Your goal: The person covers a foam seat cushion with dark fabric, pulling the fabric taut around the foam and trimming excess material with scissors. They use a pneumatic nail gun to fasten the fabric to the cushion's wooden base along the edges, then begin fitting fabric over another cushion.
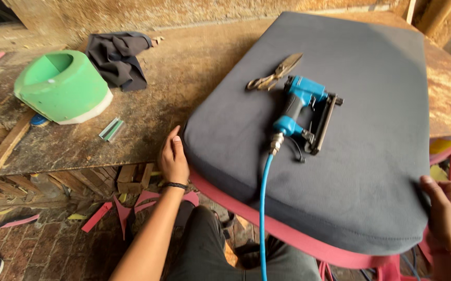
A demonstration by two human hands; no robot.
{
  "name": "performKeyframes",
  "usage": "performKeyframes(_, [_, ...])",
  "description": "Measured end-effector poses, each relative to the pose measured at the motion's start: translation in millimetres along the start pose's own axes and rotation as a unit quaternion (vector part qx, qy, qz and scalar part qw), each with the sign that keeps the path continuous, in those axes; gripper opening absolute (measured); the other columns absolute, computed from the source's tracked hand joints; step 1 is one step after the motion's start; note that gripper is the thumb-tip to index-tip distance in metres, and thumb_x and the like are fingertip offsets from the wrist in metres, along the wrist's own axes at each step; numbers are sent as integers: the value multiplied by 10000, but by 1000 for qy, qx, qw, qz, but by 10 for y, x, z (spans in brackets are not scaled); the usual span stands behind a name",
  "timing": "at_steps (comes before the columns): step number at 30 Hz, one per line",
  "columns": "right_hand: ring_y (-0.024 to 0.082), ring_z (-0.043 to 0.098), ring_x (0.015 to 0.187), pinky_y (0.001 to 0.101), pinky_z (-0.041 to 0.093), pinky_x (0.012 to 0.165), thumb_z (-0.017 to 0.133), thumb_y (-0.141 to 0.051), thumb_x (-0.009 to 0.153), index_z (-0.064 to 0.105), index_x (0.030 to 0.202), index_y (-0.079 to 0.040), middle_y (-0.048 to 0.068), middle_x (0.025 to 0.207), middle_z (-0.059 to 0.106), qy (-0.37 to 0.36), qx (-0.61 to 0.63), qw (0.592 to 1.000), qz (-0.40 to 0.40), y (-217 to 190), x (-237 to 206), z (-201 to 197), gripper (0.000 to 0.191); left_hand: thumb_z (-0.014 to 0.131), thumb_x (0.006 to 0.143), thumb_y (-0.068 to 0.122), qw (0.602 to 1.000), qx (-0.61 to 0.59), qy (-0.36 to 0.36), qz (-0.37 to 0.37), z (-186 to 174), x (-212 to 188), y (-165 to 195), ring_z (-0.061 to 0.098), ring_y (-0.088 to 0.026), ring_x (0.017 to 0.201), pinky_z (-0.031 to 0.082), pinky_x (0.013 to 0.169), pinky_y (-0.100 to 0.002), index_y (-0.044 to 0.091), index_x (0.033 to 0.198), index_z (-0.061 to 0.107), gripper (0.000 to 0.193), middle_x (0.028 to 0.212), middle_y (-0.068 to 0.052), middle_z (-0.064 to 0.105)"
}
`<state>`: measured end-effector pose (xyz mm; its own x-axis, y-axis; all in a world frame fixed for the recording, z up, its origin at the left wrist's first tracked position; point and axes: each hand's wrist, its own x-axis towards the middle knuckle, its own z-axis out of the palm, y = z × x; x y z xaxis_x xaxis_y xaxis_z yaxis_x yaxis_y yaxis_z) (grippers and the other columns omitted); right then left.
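Gripping cushion (340,156) at lower-frame edges, left hand (173,158) and right hand (446,213) fingers curling under, I am steadying stapler (301,112) and shears (275,75) on top.

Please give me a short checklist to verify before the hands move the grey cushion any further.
1. Left hand on the cushion edge: ok.
2. Right hand on the opposite corner: ok.
3. Staple gun off the cushion: not ok, lies on top.
4. Scissors off the cushion: not ok.
5. Blue hose free: cannot tell.
6. Staple strips clear of the cushion: ok.
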<state>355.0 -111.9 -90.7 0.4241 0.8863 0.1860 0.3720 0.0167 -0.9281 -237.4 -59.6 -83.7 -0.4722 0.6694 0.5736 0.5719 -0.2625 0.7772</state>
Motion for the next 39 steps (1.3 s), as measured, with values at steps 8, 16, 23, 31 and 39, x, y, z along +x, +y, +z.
performKeyframes(8, [110,525,1048,266,426,993,647,-388,1097,609,1024,-170,-48,1118,601,25,391,918,66,679,76,108,234,342,927,691,635,-573,-2,-519,557,-1569,746,390,-289,1478,323,1184,-472,172,1581,345,836,1654,-43,371])
performKeyframes(16, [153,583,1149,331,452,1082,667,-388,962,664,1166,-155,-7,1159,646,60,401,913,40,-677,30,1004,310,360,955,522,701,-566,-39,-432,360,27,530,551,-338,1316,436,1126,-536,83,1450,509,679,1460,-136,567])
performKeyframes(23, [286,403,1335,420,291,1154,680,-421,901,311,1463,22,177,1451,406,83,336,937,-50,-1660,-640,3268,805,501,880,526,734,-550,-58,-396,-56,1335,-357,574,-329,1260,437,1075,-475,120,1381,568,649,1377,-97,631])
performKeyframes(31, [375,440,1348,453,383,1182,656,-510,962,467,1349,91,273,1422,404,58,120,991,-14,-1042,77,2998,739,630,898,493,900,-306,-111,-290,-257,644,-214,335,-306,1502,239,1207,-412,78,1535,299,830,1643,-124,358])
performKeyframes(39, [383,511,1361,538,385,1129,600,-509,899,564,1348,-4,201,1411,575,-36,178,978,106,-1125,1614,2447,676,697,840,521,981,76,-180,-5,-31,-490,966,-191,-590,1501,-33,1132,-750,82,1595,252,980,1705,-262,122])
